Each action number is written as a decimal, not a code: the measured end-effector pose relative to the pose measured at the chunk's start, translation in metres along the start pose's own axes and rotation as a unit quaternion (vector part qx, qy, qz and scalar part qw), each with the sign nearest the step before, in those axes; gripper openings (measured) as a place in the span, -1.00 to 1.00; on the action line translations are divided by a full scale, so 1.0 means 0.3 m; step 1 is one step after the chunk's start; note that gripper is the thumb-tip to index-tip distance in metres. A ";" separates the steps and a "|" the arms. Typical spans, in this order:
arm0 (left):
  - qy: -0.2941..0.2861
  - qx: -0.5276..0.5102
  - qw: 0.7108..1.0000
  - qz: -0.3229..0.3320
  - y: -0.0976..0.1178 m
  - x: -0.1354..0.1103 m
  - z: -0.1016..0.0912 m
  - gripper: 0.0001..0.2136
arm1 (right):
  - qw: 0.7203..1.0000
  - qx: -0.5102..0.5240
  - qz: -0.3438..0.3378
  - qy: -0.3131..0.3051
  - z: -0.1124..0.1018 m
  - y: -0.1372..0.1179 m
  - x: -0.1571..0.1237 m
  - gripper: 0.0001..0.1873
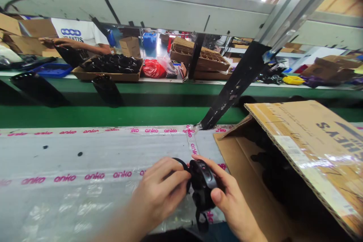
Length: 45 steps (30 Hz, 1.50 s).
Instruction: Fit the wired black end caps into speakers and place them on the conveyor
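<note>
Both my hands hold a black plastic part (202, 179) with a thin black strap loop (181, 163) and a dangling black strap (202, 221). My left hand (160, 193) wraps its left side, and my right hand (229, 200) grips its right side, thumb underneath. Below them lies a bench covered in clear film printed with pink "anko" lettering (85, 176). To the right stands an open cardboard box (255, 181), its flap (306, 151) raised and partly hiding several black items (269, 170) inside.
Beyond the bench run a green conveyor (85, 116) and a black-wrapped metal strut (235, 87). A cardboard tray of black parts (110, 69) sits on the far side, near a red bag (153, 69). A co-worker's arm (68, 43) reaches across at the far left.
</note>
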<state>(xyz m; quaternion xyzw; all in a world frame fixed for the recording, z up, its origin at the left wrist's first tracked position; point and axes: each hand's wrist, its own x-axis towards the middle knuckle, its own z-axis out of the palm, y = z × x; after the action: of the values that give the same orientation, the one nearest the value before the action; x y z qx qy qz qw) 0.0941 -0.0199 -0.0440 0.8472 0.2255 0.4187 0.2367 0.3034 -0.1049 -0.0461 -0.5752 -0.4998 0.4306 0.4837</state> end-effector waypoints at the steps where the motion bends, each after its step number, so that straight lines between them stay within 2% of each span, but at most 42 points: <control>1: 0.002 -0.007 1.000 -0.007 -0.002 0.002 0.002 -0.81 | 1.000 -0.012 -0.002 0.001 0.002 -0.010 -0.006 0.00; 6: 0.045 -0.004 0.997 -0.059 -0.020 -0.009 -0.010 -0.86 | 0.999 -0.006 0.006 -0.050 0.028 -0.045 -0.035 -0.04; 9: 0.005 -0.036 0.994 -0.105 -0.033 -0.044 -0.030 -0.82 | 0.998 -0.012 0.014 -0.065 0.038 -0.041 -0.040 0.01; 12: -0.024 -0.106 0.983 -0.148 -0.054 -0.090 -0.035 -0.76 | 0.993 -0.102 -0.009 -0.053 0.043 -0.033 -0.022 0.03; 14: 0.007 -0.177 0.967 -0.183 -0.069 -0.120 -0.025 -0.75 | 0.981 -0.183 -0.037 -0.041 0.051 -0.038 0.000 0.07; 17: 0.064 -0.276 0.933 -0.222 -0.084 -0.154 0.003 -0.54 | 0.965 -0.251 -0.055 -0.051 0.069 -0.060 0.031 -0.03; 19: 0.064 -0.291 0.926 -0.230 -0.087 -0.165 0.024 -0.44 | 0.961 -0.259 -0.050 -0.076 0.070 -0.071 0.040 -0.06; 21: 0.057 -0.279 0.928 -0.242 -0.085 -0.168 0.048 -0.50 | 0.964 -0.241 -0.049 -0.097 0.057 -0.066 0.039 -0.04; 23: 0.069 -0.269 0.926 -0.256 -0.083 -0.165 0.073 -0.59 | 0.975 -0.189 -0.054 -0.101 0.042 -0.037 0.033 -0.18; 26: 0.102 -0.276 0.919 -0.264 -0.082 -0.160 0.108 -0.57 | 0.993 -0.089 -0.053 -0.056 0.054 0.042 0.024 -0.48; 31: 0.153 -0.289 0.901 -0.284 -0.061 -0.174 0.140 -0.57 | 0.996 0.047 -0.023 0.071 0.166 0.145 0.008 -0.48; 35: 0.236 -0.255 0.886 -0.307 -0.032 -0.193 0.165 -0.64 | 0.987 0.041 -0.065 0.141 0.213 0.155 -0.021 -0.64; 38: 0.267 -0.245 0.881 -0.305 -0.017 -0.195 0.190 -0.68 | 0.977 -0.031 -0.123 0.175 0.221 0.152 -0.048 -0.67; 41: 0.276 -0.239 0.883 -0.294 -0.014 -0.182 0.193 -0.70 | 0.973 -0.071 -0.126 0.181 0.222 0.145 -0.059 -0.59; 43: 0.260 -0.245 0.887 -0.294 -0.016 -0.173 0.173 -0.70 | 0.980 -0.031 -0.096 0.171 0.222 0.136 -0.055 -0.63; 45: 0.219 -0.245 0.894 -0.304 -0.018 -0.174 0.140 -0.70 | 0.984 0.016 -0.069 0.166 0.223 0.126 -0.048 -0.68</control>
<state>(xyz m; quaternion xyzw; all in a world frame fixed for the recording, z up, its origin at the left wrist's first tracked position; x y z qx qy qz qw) 0.0988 -0.0547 -0.1012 0.5387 0.4087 0.5434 0.4975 0.2420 -0.1118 -0.0939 -0.5948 -0.4443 0.3025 0.5977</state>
